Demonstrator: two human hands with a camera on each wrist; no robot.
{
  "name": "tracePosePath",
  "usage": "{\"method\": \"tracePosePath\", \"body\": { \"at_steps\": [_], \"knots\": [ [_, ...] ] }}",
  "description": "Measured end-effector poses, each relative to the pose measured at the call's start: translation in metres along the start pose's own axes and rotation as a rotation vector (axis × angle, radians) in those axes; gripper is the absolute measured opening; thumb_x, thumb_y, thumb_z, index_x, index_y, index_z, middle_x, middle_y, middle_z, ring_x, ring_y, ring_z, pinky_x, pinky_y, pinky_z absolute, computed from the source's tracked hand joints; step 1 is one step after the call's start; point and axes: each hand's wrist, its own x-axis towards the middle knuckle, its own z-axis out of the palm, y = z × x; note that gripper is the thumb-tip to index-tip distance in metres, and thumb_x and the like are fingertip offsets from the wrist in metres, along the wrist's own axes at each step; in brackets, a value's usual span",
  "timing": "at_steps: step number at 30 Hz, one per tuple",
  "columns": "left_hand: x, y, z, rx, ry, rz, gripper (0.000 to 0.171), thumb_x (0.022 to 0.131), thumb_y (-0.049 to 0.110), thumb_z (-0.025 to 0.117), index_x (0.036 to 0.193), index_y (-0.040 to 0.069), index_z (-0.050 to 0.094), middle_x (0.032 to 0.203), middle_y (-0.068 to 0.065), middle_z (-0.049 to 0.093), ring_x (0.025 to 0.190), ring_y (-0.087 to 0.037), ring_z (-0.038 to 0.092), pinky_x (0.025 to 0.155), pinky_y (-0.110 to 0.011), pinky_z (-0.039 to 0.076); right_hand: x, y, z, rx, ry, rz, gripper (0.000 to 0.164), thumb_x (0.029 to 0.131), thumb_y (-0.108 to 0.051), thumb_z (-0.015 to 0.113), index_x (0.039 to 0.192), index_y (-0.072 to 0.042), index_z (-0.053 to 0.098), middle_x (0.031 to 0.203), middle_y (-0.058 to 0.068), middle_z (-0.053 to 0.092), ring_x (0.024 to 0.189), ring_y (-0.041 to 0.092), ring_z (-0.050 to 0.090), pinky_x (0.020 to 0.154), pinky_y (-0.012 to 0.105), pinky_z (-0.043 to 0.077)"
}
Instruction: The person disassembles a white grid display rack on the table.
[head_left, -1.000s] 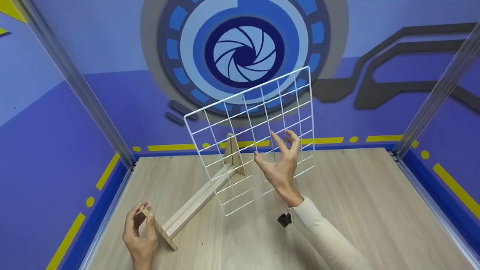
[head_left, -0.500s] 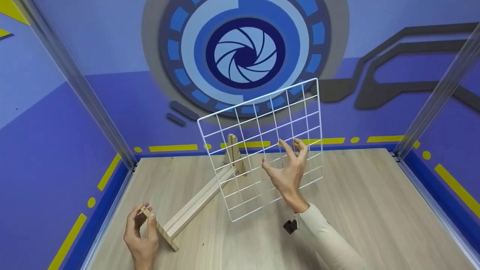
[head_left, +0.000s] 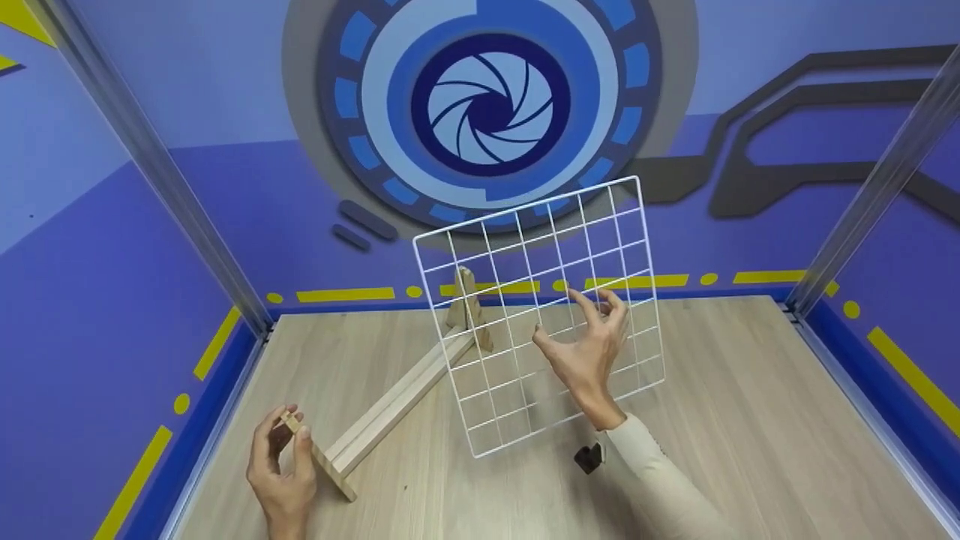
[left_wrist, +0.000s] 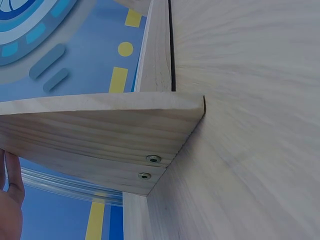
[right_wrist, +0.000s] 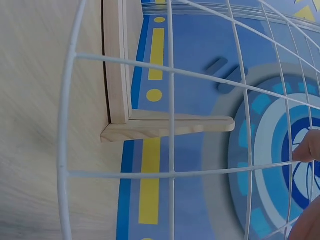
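My right hand [head_left: 571,316] holds a white wire grid panel [head_left: 538,315] tilted in the air above the table, fingers pinching its wires right of centre. The grid's lower corner hangs near the tabletop. A wooden stand [head_left: 397,401] lies on the table: a long grooved rail with a cross foot at each end, the far foot [head_left: 466,307] seen behind the grid. My left hand [head_left: 292,424] grips the near foot [head_left: 319,457]. The left wrist view shows that foot [left_wrist: 100,130] up close. In the right wrist view the grid [right_wrist: 170,125] crosses the far foot [right_wrist: 150,131].
The wooden tabletop [head_left: 750,390] is boxed in by blue and purple walls with metal corner posts [head_left: 862,217]. A blue and yellow border [head_left: 217,345] runs along the table's edges. A small black wrist camera [head_left: 589,457] sits at my right sleeve.
My right hand has carried the grid to the right and lower, away from the stand's rail. The left hand and the wooden stand have stayed put.
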Motion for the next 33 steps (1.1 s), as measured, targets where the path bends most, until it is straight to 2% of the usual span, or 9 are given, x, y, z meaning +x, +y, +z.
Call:
{"method": "tracePosePath", "body": {
  "at_steps": [7, 12, 20, 33],
  "knots": [
    [-0.001, 0.001, -0.001, 0.002, -0.006, -0.024, 0.04, 0.088, -0.025, 0.064, 0.128, -0.022, 0.06, 0.117, -0.025, 0.071, 0.106, -0.017, 0.072, 0.097, -0.016, 0.055, -0.003, 0.011, -0.007, -0.047, -0.007, 0.062, 0.065, 0.06, -0.022, 0.097, 0.122, -0.013, 0.078, 0.138, 0.022, 0.049, 0.12, 0.038, 0.049, 0.102, 0.054, 0.037],
    [-0.002, 0.002, -0.002, 0.008, -0.001, -0.026, 0.04, 0.087, -0.025, 0.065, 0.127, -0.022, 0.06, 0.116, -0.028, 0.071, 0.106, -0.018, 0.072, 0.097, -0.016, 0.055, -0.005, 0.017, -0.01, -0.066, -0.018, 0.122, 0.065, 0.061, -0.021, 0.097, 0.123, -0.013, 0.078, 0.14, 0.024, 0.048, 0.122, 0.037, 0.048, 0.105, 0.054, 0.036],
    [-0.001, 0.001, -0.001, 0.007, -0.006, -0.009, 0.04, 0.086, -0.025, 0.065, 0.126, -0.023, 0.06, 0.114, -0.035, 0.068, 0.105, -0.021, 0.073, 0.097, -0.016, 0.056, -0.007, 0.028, -0.015, -0.077, -0.007, 0.153, 0.065, 0.061, -0.021, 0.097, 0.123, -0.011, 0.078, 0.139, 0.024, 0.048, 0.123, 0.038, 0.046, 0.11, 0.058, 0.031],
    [-0.001, 0.001, -0.001, 0.012, -0.011, -0.022, 0.041, 0.088, -0.024, 0.065, 0.128, -0.022, 0.06, 0.117, -0.03, 0.07, 0.106, -0.017, 0.072, 0.097, -0.016, 0.055, -0.012, 0.043, -0.018, -0.158, -0.004, 0.204, 0.068, 0.059, -0.022, 0.097, 0.124, -0.013, 0.078, 0.139, 0.024, 0.048, 0.123, 0.04, 0.046, 0.111, 0.059, 0.032]
  ]
}}
